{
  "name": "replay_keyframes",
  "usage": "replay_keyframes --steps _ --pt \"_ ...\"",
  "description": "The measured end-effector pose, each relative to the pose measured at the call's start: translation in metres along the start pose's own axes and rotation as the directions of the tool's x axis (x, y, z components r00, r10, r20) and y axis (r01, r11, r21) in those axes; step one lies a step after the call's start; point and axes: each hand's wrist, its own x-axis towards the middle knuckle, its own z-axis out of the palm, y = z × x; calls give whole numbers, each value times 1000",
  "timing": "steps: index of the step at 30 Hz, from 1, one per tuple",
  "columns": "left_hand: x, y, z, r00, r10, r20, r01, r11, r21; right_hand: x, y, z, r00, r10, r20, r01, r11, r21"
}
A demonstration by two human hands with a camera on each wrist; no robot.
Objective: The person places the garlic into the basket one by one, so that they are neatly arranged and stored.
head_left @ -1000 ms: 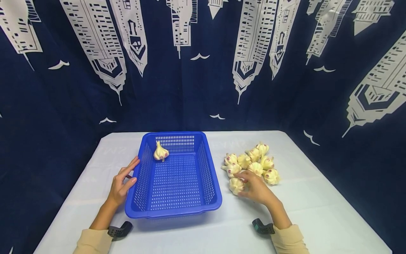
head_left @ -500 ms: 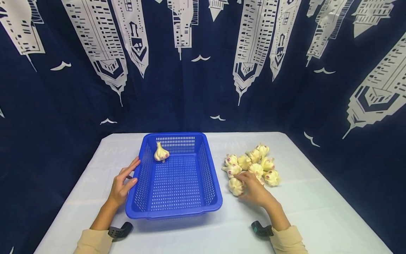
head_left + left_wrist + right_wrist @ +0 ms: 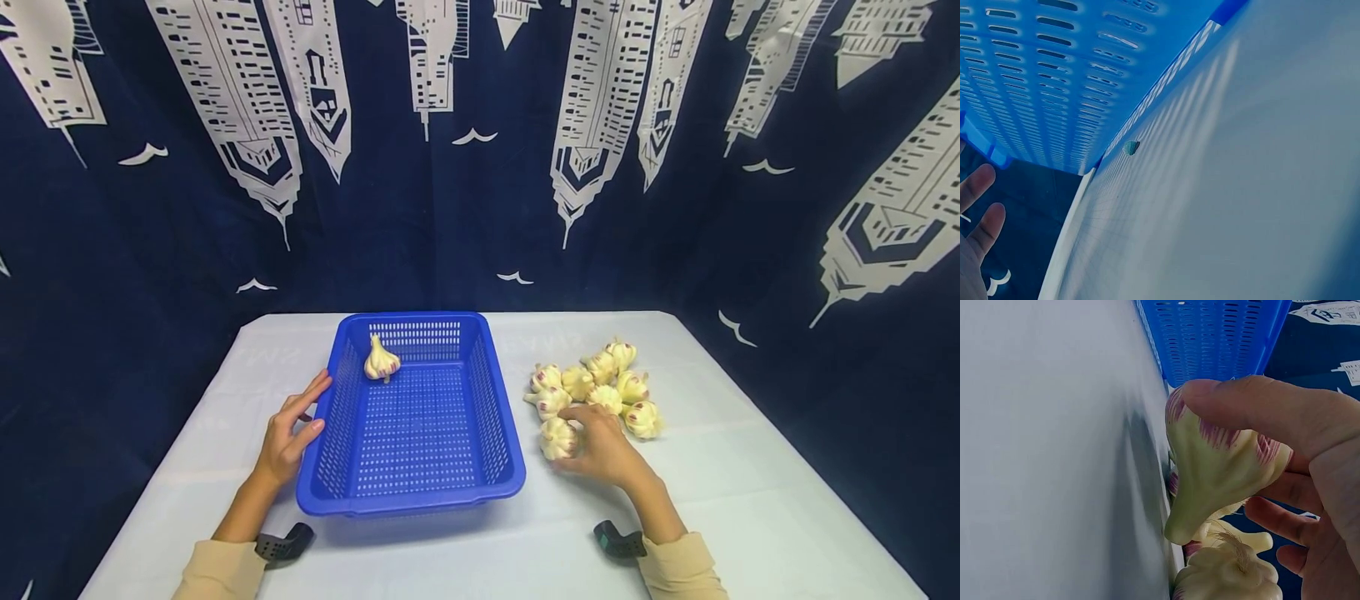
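Note:
At the left of the head view, my left hand [image 3: 285, 442] rests its nearly straight fingers against the rim of a blue slotted plastic basket [image 3: 408, 506]. One garlic bulb [image 3: 382, 364] lies inside at the basket's far left corner. My right hand [image 3: 606, 450] pinches another garlic bulb [image 3: 558, 440] at the near side of a loose pile. In the right wrist view the thumb [image 3: 1241, 407] presses over that bulb's purple-streaked side, its stem pointing down, and the other fingers are partly hidden behind it. More garlic bulbs [image 3: 604, 398] lie just beyond the hand.
A white-covered table [image 3: 750, 483] carries everything. Behind it hangs a dark blue cloth [image 3: 450, 225] printed with white buildings. Under the basket wall, the left wrist view shows a small greenish piece [image 3: 1131, 147] on the white surface.
The right thumb and fingers have closed around the near garlic bulb, which has shifted slightly. My left hand and the basket stay in place.

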Motion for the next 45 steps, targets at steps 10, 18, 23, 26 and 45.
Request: replay_keyframes --steps 10,18,23,26,45 --pt "0 1 -1 1000 -1 3 1 1000 -3 3 1 -2 998 -64 -28 64 998 -1" --pt "2 3 -2 1000 -6 6 6 1000 -1 3 0 -7 992 -109 -62 110 994 8" --pt "2 2 -2 1000 -11 8 11 1000 0 5 -1 -8 984 -151 -99 153 988 11" --pt "2 2 -3 1000 -14 7 14 1000 2 6 -2 -9 980 -162 -117 167 985 33" --pt "0 0 0 1000 -14 9 14 1000 -21 21 -12 -17 982 -145 -121 157 984 89"
